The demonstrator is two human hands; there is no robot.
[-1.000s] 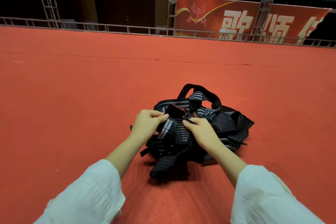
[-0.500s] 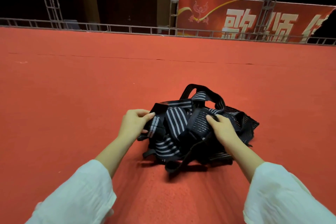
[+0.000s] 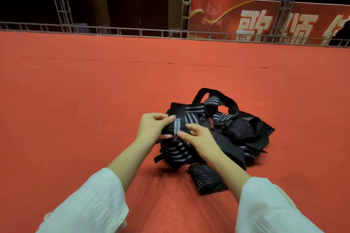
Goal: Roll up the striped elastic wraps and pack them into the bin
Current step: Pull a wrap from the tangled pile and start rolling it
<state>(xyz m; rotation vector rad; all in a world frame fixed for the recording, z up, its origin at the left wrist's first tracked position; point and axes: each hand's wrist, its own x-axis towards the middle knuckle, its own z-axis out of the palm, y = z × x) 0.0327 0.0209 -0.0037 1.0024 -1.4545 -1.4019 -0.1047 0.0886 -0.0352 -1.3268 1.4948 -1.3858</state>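
Two hands work over one tangled heap of striped elastic wraps (image 3: 238,134), black with grey lines, lying on the red carpet (image 3: 85,109). How many separate wraps are knotted in it I cannot tell. One loop (image 3: 217,96) stands up at the heap's 12 o'clock, and one flat strip (image 3: 206,178) trails out on the carpet at its 6 o'clock.

The folded end (image 3: 178,126) of one wrap is lifted at the heap's 9 o'clock edge. The left hand (image 3: 153,128) pinches that end from its 9 o'clock side, the cloth caught between thumb and fingers. The right hand (image 3: 200,138) pinches the same end from its 4 o'clock side, thumb and forefinger on the cloth, the other fingers curled. The two hands almost touch. Two white sleeves (image 3: 91,200) cover the forearms.

Along the carpet's far 12 o'clock edge stand one low metal railing (image 3: 117,31), three truss uprights (image 3: 186,2), one dark doorway (image 3: 136,0) and one red banner (image 3: 265,19) with pale characters.

Half a second ago the hands were apart, with the right hand gripping a bunched part further toward 3 o'clock. Now it has crossed over to meet the left hand on the one end. The strip at 6 o'clock, then bunched under the heap, now lies spread on the carpet.
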